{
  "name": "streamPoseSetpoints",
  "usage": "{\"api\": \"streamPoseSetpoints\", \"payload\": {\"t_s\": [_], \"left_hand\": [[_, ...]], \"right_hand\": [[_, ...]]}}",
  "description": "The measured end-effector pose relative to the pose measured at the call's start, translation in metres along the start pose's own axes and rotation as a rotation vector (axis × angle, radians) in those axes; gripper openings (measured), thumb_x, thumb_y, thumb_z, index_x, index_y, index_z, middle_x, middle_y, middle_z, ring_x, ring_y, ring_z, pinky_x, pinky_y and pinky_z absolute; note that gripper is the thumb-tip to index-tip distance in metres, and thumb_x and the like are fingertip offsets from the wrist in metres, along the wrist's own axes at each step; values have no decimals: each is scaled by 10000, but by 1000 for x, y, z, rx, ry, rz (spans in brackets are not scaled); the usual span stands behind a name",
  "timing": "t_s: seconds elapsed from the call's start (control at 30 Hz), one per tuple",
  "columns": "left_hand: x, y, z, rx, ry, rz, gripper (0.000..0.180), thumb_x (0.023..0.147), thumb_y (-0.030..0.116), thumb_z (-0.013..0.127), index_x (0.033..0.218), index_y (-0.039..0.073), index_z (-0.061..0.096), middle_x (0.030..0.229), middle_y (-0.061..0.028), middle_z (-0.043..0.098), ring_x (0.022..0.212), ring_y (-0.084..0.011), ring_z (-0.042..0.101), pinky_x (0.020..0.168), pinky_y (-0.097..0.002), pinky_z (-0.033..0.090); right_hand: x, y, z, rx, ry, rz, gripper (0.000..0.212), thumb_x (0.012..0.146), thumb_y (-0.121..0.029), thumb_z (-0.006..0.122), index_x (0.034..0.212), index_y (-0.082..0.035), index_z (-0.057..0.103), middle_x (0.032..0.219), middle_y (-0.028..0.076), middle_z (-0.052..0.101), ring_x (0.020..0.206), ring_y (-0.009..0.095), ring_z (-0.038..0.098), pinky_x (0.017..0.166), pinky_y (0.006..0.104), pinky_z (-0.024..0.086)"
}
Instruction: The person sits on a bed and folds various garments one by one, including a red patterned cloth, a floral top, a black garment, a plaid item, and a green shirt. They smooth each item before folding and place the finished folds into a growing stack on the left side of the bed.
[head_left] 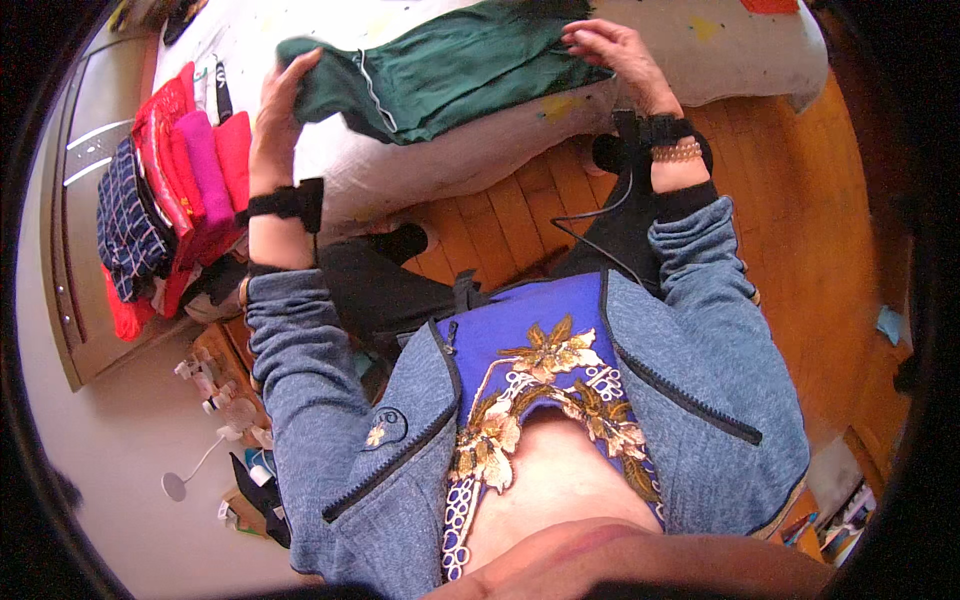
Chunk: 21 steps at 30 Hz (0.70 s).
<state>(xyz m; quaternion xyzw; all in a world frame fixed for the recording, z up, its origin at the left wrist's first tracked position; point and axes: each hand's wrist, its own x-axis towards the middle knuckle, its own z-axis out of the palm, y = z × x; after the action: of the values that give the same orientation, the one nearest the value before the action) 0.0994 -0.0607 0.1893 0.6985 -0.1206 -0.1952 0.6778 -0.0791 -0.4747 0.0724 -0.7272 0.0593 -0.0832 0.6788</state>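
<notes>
A dark green garment point(480, 80), with a white drawstring hanging from its left part, spreads across the near edge of the bed. My left hand point(288, 88) grips its left end, thumb on top and the other fingers largely hidden by the cloth. Over the garment's right end is my right hand point(625, 62), its fingers stretched out and slightly bent at the fabric, holding nothing that I can see. Both wrists wear black straps, and a beaded bracelet point(676, 152) circles the right one.
The bed's white spotted cover point(700, 60) hangs down in front. To the left stands a pile of red, magenta and dark checked clothes point(180, 190) beside a cabinet door point(75, 240). A black cable point(590, 222) runs from my right wrist. Wooden floor point(780, 200) extends at the right.
</notes>
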Motion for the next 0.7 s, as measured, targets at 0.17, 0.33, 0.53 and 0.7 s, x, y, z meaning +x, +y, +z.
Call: {"api": "streamPoseSetpoints", "payload": {"t_s": [0.17, 0.33, 0.53, 0.7], "left_hand": [[43, 2, 136, 197, -164, -51, 384, 932, 292, 631, 1211, 35, 571, 985, -99, 654, 859, -203, 645, 787, -312, 542], [47, -63, 226, 143, -357, 84, 485, 945, 361, 638, 1255, -1, 551, 1084, -153, 663, 968, -228, 666, 842, -336, 558], [51, -90, 134, 500, 473, 513, 319, 909, 305, 689, 1051, 20, 662, 952, -100, 702, 855, -194, 655, 789, -325, 520], [24, -104, 110, 559, 345, -260, 745, 784, 606, 720, 1101, -64, 638, 1053, -163, 682, 999, -233, 632, 891, -365, 486]], "right_hand": [[14, 32, -15, 162, 524, 65, 352, 878, -161, 563, 1189, -1, 601, 1046, 102, 672, 942, 209, 637, 832, 329, 500], [15, 42, -14, 82, 550, 167, 300, 857, -131, 609, 1131, -10, 634, 1009, 80, 663, 894, 156, 605, 756, 271, 472], [4, 8, -8, -88, 617, -117, 264, 873, -135, 643, 1091, 13, 651, 993, 107, 687, 911, 164, 631, 821, 306, 504], [-12, -37, 16, -123, 307, -34, 209, 879, -178, 668, 1028, -35, 703, 875, 73, 718, 764, 153, 661, 713, 306, 535]]}}
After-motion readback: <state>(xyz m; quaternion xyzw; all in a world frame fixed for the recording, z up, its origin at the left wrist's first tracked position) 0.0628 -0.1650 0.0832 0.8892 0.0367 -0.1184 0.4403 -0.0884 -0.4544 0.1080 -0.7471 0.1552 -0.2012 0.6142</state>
